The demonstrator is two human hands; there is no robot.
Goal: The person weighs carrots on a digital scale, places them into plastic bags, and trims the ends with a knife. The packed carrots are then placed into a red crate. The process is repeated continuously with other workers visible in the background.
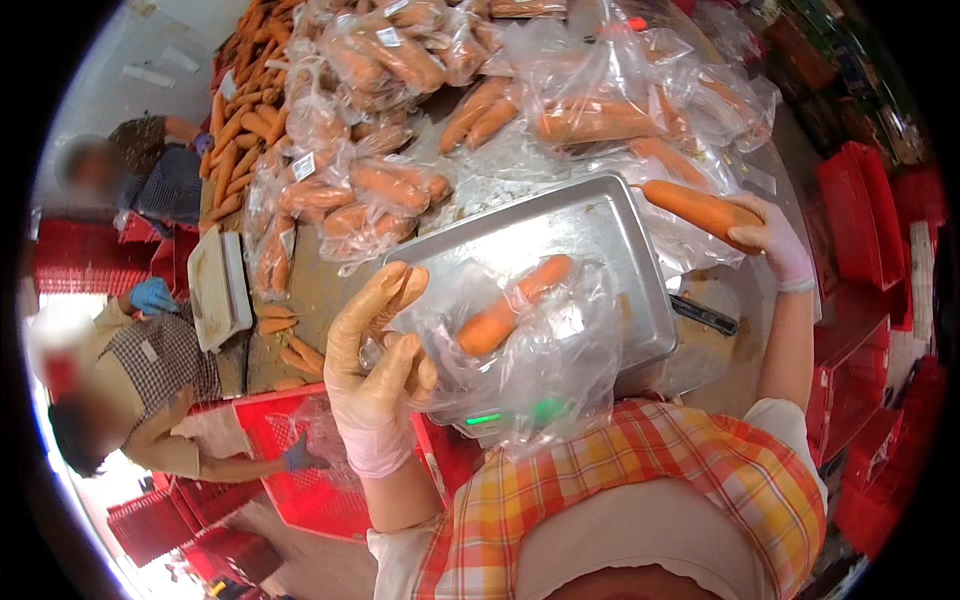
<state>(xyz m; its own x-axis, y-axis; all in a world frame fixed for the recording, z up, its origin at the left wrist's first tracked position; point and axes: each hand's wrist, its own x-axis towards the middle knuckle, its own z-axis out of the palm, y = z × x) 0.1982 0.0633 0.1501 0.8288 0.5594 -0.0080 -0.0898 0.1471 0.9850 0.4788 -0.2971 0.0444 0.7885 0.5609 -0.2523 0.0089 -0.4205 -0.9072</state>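
Note:
My gloved left hand point(382, 352) grips the edge of a clear plastic bag point(577, 337) between its curled fingers. One carrot point(514, 304) shows in that bag, which lies over the metal tray point(652, 270) of a weighing scale. Part of the scale's lit green display point(482, 419) shows at the near side, with bag film beside it. My gloved right hand point(772, 236) holds another carrot point(697, 210) by its thick end, past the tray's right edge. The thin end of this carrot points left, over the tray's far right corner.
Bagged carrots point(390, 187) and loose carrots point(251, 127) heap the table's far side. A black-handled tool point(705, 313) lies right of the tray. Left stands a second scale point(219, 289); a person's blue-gloved hand point(300, 454) is over a red crate point(277, 487). Another person stands farther off.

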